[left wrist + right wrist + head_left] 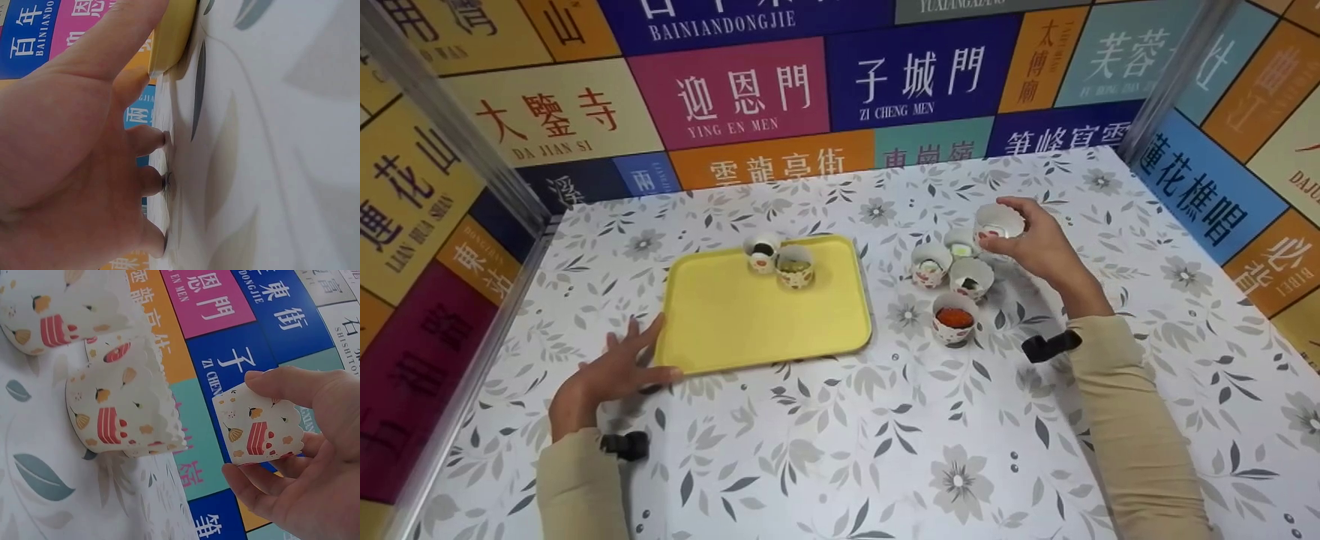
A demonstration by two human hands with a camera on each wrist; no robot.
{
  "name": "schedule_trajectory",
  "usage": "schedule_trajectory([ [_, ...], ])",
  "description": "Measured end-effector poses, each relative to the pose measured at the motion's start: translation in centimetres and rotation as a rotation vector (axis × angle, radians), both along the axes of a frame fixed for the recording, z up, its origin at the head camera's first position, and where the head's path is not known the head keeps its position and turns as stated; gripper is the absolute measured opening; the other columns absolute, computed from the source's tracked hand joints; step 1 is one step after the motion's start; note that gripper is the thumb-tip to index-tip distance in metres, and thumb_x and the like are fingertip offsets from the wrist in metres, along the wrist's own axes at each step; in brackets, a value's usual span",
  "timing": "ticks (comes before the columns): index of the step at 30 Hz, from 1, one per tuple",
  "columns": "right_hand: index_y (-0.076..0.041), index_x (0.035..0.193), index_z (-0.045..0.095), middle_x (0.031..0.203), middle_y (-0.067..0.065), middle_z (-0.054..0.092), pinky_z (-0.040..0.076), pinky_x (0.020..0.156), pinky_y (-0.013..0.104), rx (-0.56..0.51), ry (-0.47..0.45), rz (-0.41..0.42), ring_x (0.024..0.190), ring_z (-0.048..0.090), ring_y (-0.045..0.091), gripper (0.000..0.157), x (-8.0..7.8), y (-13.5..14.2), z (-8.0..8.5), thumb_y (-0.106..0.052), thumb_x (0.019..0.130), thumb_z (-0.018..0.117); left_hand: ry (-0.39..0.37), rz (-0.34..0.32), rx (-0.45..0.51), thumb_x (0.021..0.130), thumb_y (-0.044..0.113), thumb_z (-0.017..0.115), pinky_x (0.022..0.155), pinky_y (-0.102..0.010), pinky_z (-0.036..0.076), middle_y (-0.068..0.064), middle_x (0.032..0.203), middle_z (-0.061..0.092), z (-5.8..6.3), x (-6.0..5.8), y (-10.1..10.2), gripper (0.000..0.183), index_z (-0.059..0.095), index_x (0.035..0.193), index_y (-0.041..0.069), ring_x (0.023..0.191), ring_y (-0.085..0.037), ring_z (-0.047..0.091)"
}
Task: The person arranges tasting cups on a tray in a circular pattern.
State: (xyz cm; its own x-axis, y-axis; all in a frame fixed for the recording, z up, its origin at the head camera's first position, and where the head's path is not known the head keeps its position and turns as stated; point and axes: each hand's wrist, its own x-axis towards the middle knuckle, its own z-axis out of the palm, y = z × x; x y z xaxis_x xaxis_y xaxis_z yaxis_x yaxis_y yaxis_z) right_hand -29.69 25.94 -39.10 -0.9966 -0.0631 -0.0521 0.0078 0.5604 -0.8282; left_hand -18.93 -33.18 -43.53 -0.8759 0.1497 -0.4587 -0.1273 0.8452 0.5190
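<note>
My right hand [1042,244] holds a paper baking cup [997,225] with a cake-slice print between thumb and fingers. In the right wrist view this cup [261,424] is off the table, tilted; what it contains is hard to make out. Below and left of it, several similar cups stand close together, the nearest a cup with orange-red filling [955,319]. My left hand [615,367], fingers spread, touches the near left corner of a yellow tray [750,330]. Toward the tray's back stand a cup with a black-and-white item [762,255] and a cup with greenish filling [796,268].
A white leaf-patterned cloth [810,442] covers the table. Upright panels with colourful Chinese signs [727,94] border it at the back, left and right. Black wrist cameras sit on both sleeves, the right wrist camera [1051,345] near the cups.
</note>
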Motion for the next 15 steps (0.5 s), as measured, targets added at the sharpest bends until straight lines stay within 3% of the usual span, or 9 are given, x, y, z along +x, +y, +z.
schedule_trajectory([
  [15,-0.014,0.155,0.034,0.167,0.015,0.020,0.027,0.121,0.061,-0.005,0.012,0.082,0.155,0.016,0.040,0.078,0.3,-2.2,-0.1,-0.031,0.091,0.074,-0.005,0.015,-0.002,0.082,0.068,0.067,0.100,-0.085,-0.016,-0.019,0.165,-0.021,0.1,0.0,0.1,0.110,-0.003,0.160,0.036,0.145,-0.054,-0.028],
])
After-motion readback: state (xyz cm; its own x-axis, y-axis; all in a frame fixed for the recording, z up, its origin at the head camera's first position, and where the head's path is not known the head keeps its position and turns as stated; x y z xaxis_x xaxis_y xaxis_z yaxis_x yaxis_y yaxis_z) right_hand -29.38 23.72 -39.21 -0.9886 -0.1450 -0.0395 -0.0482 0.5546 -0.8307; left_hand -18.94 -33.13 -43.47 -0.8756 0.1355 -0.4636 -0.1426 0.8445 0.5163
